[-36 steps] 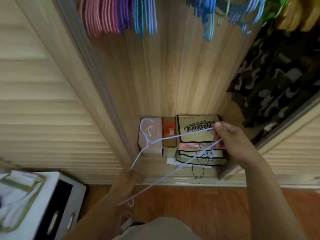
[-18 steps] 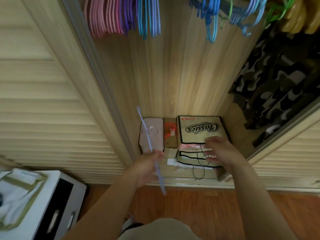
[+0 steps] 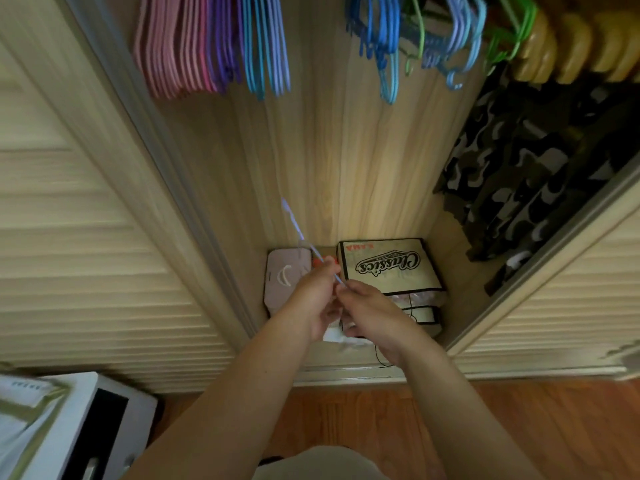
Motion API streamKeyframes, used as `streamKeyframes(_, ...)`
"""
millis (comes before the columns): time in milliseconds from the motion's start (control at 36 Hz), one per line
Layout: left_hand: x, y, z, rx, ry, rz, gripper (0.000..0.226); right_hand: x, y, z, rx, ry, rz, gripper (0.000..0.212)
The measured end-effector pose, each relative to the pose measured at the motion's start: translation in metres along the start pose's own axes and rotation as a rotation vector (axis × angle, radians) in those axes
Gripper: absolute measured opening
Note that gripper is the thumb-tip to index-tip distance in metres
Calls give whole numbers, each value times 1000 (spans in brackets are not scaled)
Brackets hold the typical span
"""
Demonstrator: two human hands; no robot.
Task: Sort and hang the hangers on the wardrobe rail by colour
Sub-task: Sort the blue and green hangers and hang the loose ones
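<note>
Wardrobe floor (image 3: 460,271) crowded with boxes (image 3: 384,265) — both hands' fingers (image 3: 329,268) pinching pale-blue hanger (image 3: 298,230).

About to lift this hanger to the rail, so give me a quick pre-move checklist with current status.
1. Hanger held: ok, left hand and right hand both pinch it.
2. Colour: ok, pale blue-lilac.
3. Matching group: cannot tell; light blue hangers hang left, a mixed blue bunch right.
4. Hook free: cannot tell, too thin and blurred.
5. Path upward: ok, only bare back panel above the hands.
6. Rail: cannot tell, out of view.
</note>
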State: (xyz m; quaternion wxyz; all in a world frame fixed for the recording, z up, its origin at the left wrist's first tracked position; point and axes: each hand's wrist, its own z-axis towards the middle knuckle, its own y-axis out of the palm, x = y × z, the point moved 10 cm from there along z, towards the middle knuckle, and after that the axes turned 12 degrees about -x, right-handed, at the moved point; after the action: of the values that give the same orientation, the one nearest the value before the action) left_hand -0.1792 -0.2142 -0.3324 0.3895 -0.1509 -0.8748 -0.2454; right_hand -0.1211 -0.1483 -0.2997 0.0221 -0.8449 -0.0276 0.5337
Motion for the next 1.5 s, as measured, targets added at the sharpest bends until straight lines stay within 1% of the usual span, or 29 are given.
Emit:
streamKeyframes(28, 4, 1, -2, 24, 13, 59, 28, -1, -2, -1, 27, -2, 42, 27)
streamKeyframes(83, 29, 1, -9, 72, 110, 176, 29, -12, -9, -4, 76, -37, 124, 26)
streamKeyframes(111, 44, -1, -15, 109, 184, 210, 26, -20, -14, -7, 100, -61, 152, 27)
streamKeyframes(167, 88, -8, -40, 217, 389, 275, 17, -41, -25, -15, 153, -125, 179, 29)
streamKeyframes(250, 174, -8, -94, 339, 777, 419, 18, -77, -44, -24, 256, -217, 181, 29)
streamKeyframes(333, 252, -5, -159, 458, 1132, 564, 21, -129, -51, -30, 310, -373, 171, 27)
streamKeyframes(389, 291, -4, -208, 615, 1338, 664, 27, -163, -53, -34, 321, -468, 173, 27)
streamKeyframes(444, 319, -3, -255, 808, 1503, 749, 32, -194, -56, -34, 320, -534, 160, 27)
streamKeyframes(500, 338, -2, -294, 970, 1643, 812, 40, -224, -60, -32, 331, -576, 145, 27)
streamKeyframes(556, 356, -1, -320, 1091, 1739, 880, 47, -255, -64, -30, 344, -619, 108, 26)
streamKeyframes(611, 375, -5, -335, 1174, 1768, 930, 54, -283, -67, -27, 360, -651, 58, 25)
streamKeyframes(639, 387, -8, -338, 1211, 1748, 962, 57, -297, -70, -25, 367, -666, 39, 26)
streamKeyframes(694, 407, -22, -338, 1288, 1665, 1016, 66, -317, -74, -19, 381, -678, 9, 26)
streamKeyframes(750, 421, -36, -329, 1362, 1539, 1092, 74, -329, -78, -9, 386, -662, -12, 26)
streamKeyframes(833, 429, -43, -319, 1432, 1450, 1179, 76, -346, -80, 4, 378, -645, -50, 24)
streamKeyframes(889, 430, -42, -315, 1450, 1440, 1205, 73, -356, -82, 15, 386, -652, -53, 20)
streamKeyframes(972, 429, -41, -313, 1480, 1442, 1240, 69, -358, -91, 36, 458, -636, -119, 17)
streamKeyframes(1056, 427, -42, -313, 1481, 1446, 1218, 69, -353, -93, 59, 449, -621, -175, 36)
streamKeyframes(1194, 426, -42, -314, 1487, 1451, 1204, 68, -335, -89, 80, 404, -595, -228, 58)
streamKeyframes(1333, 426, -43, -313, 1498, 1445, 1195, 70, -331, -78, 85, 366, -611, -271, 56)
streamKeyframes(1500, 426, -44, -313, 1488, 1474, 1182, 70, -336, -58, 90, 289, -621, -309, 61)
